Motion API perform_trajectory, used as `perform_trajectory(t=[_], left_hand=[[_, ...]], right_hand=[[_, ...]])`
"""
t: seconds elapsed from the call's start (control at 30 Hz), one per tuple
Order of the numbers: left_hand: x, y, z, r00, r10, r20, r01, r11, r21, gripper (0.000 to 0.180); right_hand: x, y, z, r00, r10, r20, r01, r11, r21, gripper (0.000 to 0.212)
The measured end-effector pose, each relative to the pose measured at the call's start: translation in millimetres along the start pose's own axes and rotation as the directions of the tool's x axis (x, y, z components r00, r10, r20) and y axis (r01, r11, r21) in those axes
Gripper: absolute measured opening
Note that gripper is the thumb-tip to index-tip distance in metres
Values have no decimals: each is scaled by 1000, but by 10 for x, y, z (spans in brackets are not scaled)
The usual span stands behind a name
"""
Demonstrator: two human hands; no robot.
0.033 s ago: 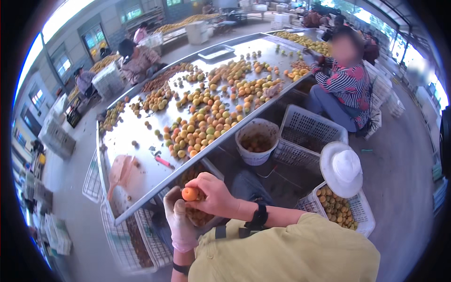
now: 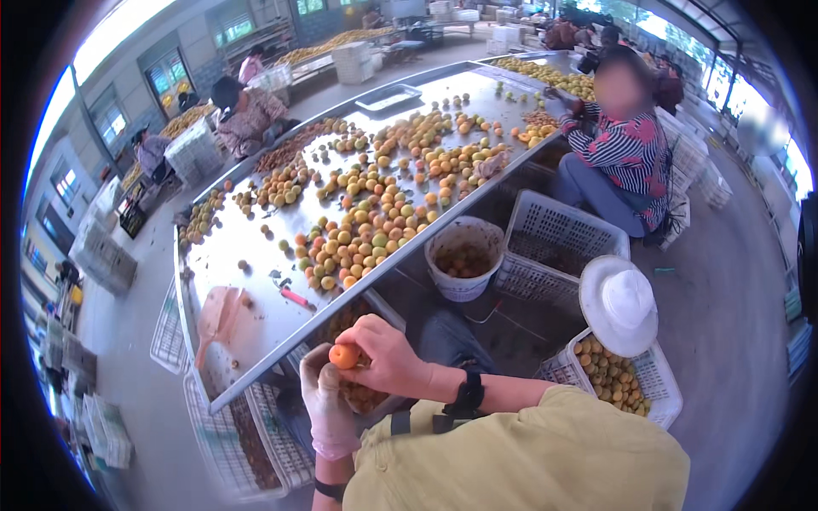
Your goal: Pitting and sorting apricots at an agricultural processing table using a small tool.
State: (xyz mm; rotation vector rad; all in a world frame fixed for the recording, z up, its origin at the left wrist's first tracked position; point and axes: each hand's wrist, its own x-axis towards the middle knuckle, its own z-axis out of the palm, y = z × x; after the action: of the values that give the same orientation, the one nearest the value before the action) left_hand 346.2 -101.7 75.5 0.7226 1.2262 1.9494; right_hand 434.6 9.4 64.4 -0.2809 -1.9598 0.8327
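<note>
An orange apricot [image 2: 344, 356] is held between my two hands, just off the table's near edge. My left hand [image 2: 328, 407], in a pale glove, has its fingers closed around the fruit from the left and below. From the right, my bare right hand [image 2: 390, 358] pinches it, its fingertips partly hidden behind the fruit. Beneath my hands is a crate [image 2: 390, 315] holding fruit pieces. A metal table [image 2: 264, 319] with many apricots [image 2: 366, 234] spreads ahead. On it lie a red-handled tool [image 2: 296, 296] and a pinkish scoop [image 2: 220, 319].
To the right stand a white bucket [image 2: 464, 285] and a white crate [image 2: 554, 272]. A white hat [image 2: 620, 307] rests on another crate [image 2: 666, 392] of fruit. A co-worker [image 2: 618, 153] sits at the table's right side, another person [image 2: 247, 119] across it. More crates [image 2: 204, 426] sit lower left.
My hands and the apricot have dipped very slightly relative to the table edge, and my fingers have shifted a little. Both hands still hold the fruit.
</note>
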Motion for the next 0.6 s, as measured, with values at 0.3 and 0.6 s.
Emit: perform_trajectory(t=[0.3,0.6], left_hand=[[-34,86,-244,993,-81,88,88,993,-76,58],[-25,88,-112,980,-172,98,174,985,-12,79]], right_hand=[[-13,67,10,944,-48,326,-80,927,367,54],[-45,-34,-44,962,103,252,-154,969,193,40]])
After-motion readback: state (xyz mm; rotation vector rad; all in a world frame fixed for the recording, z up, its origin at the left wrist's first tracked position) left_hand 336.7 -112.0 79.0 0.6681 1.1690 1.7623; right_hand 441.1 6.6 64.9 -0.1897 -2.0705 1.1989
